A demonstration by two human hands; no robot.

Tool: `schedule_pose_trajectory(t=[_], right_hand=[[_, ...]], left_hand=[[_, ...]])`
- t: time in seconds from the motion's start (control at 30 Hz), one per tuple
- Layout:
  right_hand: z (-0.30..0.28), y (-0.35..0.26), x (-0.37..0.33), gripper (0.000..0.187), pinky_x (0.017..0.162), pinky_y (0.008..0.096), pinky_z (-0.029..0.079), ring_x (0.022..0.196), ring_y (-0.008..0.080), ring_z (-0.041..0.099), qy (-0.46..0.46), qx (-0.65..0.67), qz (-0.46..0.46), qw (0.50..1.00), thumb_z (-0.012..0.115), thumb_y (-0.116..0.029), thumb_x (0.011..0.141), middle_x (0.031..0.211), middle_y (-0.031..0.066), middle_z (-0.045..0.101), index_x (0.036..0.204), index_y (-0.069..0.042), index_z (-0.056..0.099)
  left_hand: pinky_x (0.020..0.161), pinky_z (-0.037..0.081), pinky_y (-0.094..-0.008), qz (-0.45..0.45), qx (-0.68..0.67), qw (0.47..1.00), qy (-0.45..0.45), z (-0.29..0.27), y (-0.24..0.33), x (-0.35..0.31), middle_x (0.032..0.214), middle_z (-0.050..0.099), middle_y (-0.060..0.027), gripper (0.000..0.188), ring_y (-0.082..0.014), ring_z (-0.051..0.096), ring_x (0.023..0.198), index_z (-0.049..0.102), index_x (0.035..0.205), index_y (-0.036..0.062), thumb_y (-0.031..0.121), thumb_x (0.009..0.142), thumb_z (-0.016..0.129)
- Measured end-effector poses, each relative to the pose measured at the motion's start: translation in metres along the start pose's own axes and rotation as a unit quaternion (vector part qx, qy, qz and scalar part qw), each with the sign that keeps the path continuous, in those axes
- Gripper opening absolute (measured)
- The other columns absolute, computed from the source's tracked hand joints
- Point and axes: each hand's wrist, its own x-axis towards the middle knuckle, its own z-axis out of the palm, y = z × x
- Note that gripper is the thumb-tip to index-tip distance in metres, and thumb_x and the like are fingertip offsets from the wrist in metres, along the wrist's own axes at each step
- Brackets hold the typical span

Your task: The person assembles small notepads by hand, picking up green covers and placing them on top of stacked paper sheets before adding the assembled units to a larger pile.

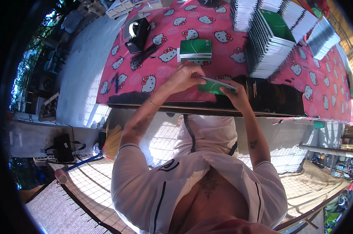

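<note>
Above the table's front edge, a thin green-covered booklet point(212, 86) is tilted between my two hands, its pale page edge facing up. My left hand point(187, 76) pinches its left end, and my right hand point(236, 96) grips the right end with the thumb on the green cover. Just beyond my left hand lies a short stack of green-covered booklets point(196, 46), with white pages showing at its front and left side. Whether the held booklet has a binding, I cannot make out.
Tall stacks of spiral notebooks point(268, 48) stand at the back right of the pink cat-print tablecloth point(223, 37). Toward the left are a black tape dispenser point(138, 35), a pile of black binding coils point(143, 57) and thin blue tools point(114, 83). Black material point(277, 97) covers part of the front edge.
</note>
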Motion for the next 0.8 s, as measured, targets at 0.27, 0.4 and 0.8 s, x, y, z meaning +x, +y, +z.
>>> schedule_pose_trajectory(t=[0.27, 0.4, 0.8], right_hand=[[0.002, 0.001, 0.0, 0.028, 0.088, 0.0267, 0.049, 0.097, 0.0094, 0.06, -0.002, 0.008, 0.008, 1.0, 0.065, -0.006, 0.093, 0.106, 0.0077, 0.07, 0.12, 0.001, 0.066], [0.001, -0.001, 0.0, 0.027, 0.087, 0.0263, 0.049, 0.096, 0.0091, 0.06, -0.001, -0.028, -0.01, 1.0, 0.065, -0.007, 0.093, 0.105, 0.0075, 0.07, 0.12, 0.0, 0.066], [0.01, -0.009, -0.006, 0.026, 0.086, 0.0257, 0.048, 0.095, 0.0085, 0.059, 0.04, 0.037, -0.008, 0.998, 0.065, -0.006, 0.094, 0.101, 0.0053, 0.069, 0.119, 0.001, 0.065]], left_hand=[[0.077, 0.051, -0.0362, -0.045, -0.026, 0.998, 0.027, 0.0, 0.004, -0.006, 0.081, 0.067, -0.0063, 0.022, -0.0234, 0.063, 0.075, 0.069, 0.093, 0.0056, 0.019, 0.078, 0.081], [0.071, 0.049, -0.039, -0.06, 0.022, 0.998, 0.001, -0.005, -0.007, -0.019, 0.089, 0.066, -0.011, 0.03, -0.0244, 0.062, 0.075, 0.067, 0.11, 0.0072, 0.018, 0.083, 0.077], [0.102, 0.034, -0.0447, 0.087, 0.268, 0.941, 0.188, 0.005, 0.036, -0.012, 0.096, 0.061, -0.0017, 0.014, -0.0214, 0.057, 0.101, 0.069, 0.097, 0.0119, 0.022, 0.087, 0.069]])
